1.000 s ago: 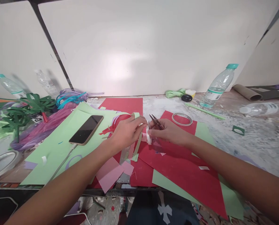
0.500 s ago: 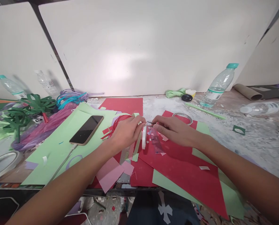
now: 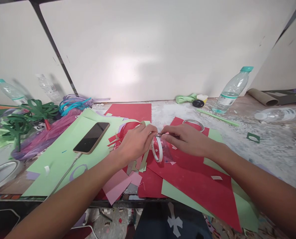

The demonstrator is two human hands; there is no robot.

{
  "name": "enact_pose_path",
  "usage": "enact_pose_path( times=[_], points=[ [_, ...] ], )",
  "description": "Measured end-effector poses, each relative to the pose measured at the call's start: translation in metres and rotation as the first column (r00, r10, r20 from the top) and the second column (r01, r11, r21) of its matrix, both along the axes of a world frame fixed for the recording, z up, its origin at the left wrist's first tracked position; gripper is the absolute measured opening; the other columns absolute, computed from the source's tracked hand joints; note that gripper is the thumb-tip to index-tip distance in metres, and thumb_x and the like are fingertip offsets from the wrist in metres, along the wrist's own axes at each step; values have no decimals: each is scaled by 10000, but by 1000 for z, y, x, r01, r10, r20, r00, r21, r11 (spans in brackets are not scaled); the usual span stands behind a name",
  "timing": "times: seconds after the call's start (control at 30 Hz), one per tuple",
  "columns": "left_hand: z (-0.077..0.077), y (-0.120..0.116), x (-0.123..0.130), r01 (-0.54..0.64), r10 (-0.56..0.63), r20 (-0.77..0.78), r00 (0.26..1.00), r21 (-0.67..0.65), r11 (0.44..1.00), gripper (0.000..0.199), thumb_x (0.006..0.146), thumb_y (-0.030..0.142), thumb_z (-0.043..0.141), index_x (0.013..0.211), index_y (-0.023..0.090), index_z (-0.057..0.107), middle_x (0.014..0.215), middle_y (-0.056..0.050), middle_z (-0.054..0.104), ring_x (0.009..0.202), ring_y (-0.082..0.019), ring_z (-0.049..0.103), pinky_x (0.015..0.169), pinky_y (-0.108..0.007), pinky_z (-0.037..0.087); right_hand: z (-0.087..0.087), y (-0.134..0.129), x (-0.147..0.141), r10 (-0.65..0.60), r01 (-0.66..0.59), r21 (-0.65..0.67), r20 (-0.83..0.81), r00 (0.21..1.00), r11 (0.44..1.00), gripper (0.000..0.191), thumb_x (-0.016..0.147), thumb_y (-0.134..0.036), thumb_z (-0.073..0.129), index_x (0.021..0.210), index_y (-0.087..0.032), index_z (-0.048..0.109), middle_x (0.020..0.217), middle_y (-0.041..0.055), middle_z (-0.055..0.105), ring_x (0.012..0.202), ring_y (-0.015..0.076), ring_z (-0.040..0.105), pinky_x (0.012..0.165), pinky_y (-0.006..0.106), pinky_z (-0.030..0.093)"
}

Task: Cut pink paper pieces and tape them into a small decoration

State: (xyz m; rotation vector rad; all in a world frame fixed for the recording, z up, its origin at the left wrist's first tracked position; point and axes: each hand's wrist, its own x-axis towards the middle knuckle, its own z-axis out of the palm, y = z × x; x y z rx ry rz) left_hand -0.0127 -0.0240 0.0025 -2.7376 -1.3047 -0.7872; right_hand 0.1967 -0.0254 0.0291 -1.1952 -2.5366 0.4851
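My left hand (image 3: 140,138) is closed, its fingertips pinched together at the middle of the work area. Looped red paper strips (image 3: 128,127) lie against its far side, and green strip ends (image 3: 144,162) hang out beneath it. Close by, my right hand (image 3: 181,137) has thumb and forefinger pressed together on a small thin piece too small to make out. A narrow white roll of tape (image 3: 158,151) hangs just under the two sets of fingertips, turned partly toward me. Under the hands lie red sheets (image 3: 187,169) with small paper scraps and a clear plastic piece (image 3: 166,152).
A phone (image 3: 91,137) on a cable rests on green paper (image 3: 53,166) at left. Another tape roll (image 3: 194,125) lies beyond my right hand. A water bottle (image 3: 232,89) stands at back right, and green paper tassels (image 3: 39,109) sit at back left.
The hanging tape roll has swung right and turned, so its ring opening now shows. Both hands stay close together, with the left fingertips slightly farther right and lower.
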Motion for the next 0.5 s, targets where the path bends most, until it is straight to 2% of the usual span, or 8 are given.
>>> enact_pose_path(
  times=[0.23,0.5],
  points=[
    [0,-1,3,18,-18,-3,1000,7,1000,249,960,296,313,1014,195,534,891,-49,626,819,-195,577,640,-283,408,2,-3,-1,-23,20,84,43,999,996,332,949,-430,338,876,-231,594,594,-16,560,523,124,462,505,269,245],
    [0,-3,4,19,-18,-11,1000,46,999,246,960,304,322,1008,195,538,883,-40,643,822,-192,584,634,-287,409,3,-5,-2,-36,24,140,78,996,990,360,939,-447,330,823,-225,588,591,6,573,501,130,436,501,283,216]
  ],
)
